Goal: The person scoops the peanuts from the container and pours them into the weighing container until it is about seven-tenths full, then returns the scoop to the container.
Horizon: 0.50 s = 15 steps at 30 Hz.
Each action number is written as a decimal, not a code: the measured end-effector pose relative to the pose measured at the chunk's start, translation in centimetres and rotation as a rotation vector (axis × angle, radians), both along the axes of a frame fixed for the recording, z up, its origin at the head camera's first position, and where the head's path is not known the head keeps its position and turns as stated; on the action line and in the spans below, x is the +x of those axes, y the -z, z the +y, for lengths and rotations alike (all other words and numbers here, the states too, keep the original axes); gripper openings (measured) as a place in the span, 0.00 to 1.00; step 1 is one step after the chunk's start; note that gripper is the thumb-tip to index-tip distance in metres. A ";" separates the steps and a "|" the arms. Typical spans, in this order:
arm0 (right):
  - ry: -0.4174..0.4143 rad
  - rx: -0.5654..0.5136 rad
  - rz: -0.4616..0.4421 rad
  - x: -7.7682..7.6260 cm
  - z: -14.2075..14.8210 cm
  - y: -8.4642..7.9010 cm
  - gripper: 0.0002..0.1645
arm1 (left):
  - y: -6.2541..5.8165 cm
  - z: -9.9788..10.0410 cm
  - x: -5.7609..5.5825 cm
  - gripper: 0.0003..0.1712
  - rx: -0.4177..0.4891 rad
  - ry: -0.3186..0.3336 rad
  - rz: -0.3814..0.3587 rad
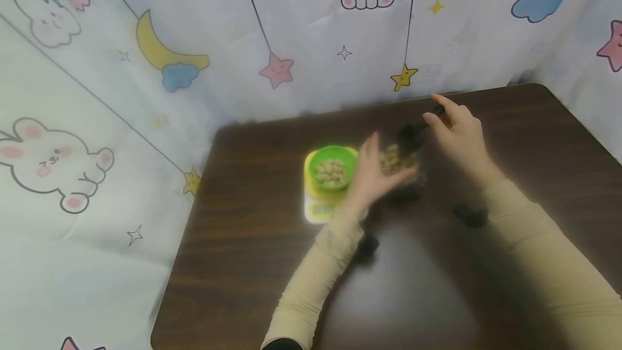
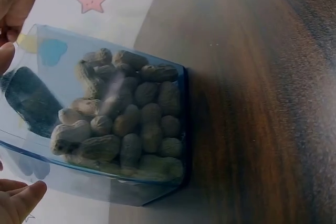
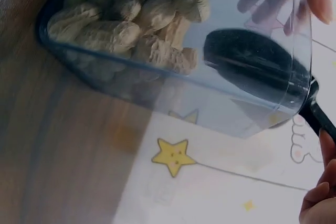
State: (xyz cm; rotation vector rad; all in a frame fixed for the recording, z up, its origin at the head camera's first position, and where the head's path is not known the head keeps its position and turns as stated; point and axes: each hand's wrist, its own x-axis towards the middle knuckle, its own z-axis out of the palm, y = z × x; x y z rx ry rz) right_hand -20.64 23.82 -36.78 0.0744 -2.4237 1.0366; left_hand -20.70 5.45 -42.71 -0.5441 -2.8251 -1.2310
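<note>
A clear plastic container [image 2: 152,182] holds peanuts in their shells [image 3: 110,35]. My right hand [image 1: 459,131] pinches the handle of a black scoop [image 3: 252,61] above the container. Through the clear wall, the scoop's head appears above the peanuts, tilted, its handle passing over the rim. My left hand [image 1: 366,174] is at the container's left and near side, fingers extended and thumb spread apart. Firm contact with the wall cannot be made out. Left of it, a green bowl [image 1: 332,150] with peanuts stands on a yellow-and-white kitchen scale [image 1: 312,212].
The dark wooden table [image 1: 252,242] runs up to a white printed curtain [image 1: 311,31] behind and at the sides. Black straps or camera mounts [image 1: 470,216] sit by both wrists.
</note>
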 end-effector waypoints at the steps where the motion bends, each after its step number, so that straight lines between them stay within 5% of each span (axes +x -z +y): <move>1: -0.012 0.062 0.033 -0.1 -0.1 0.0 0.27 | 0.0 0.0 0.0 0.67 0.005 -0.001 -0.003; 8: -0.099 0.295 0.133 -0.4 -1.2 0.3 0.22 | 0.0 0.1 0.1 0.64 -0.008 -0.016 -0.043; 15: -0.150 0.348 0.153 -0.4 -1.6 0.8 0.18 | 0.1 0.1 0.2 0.63 0.029 -0.021 -0.045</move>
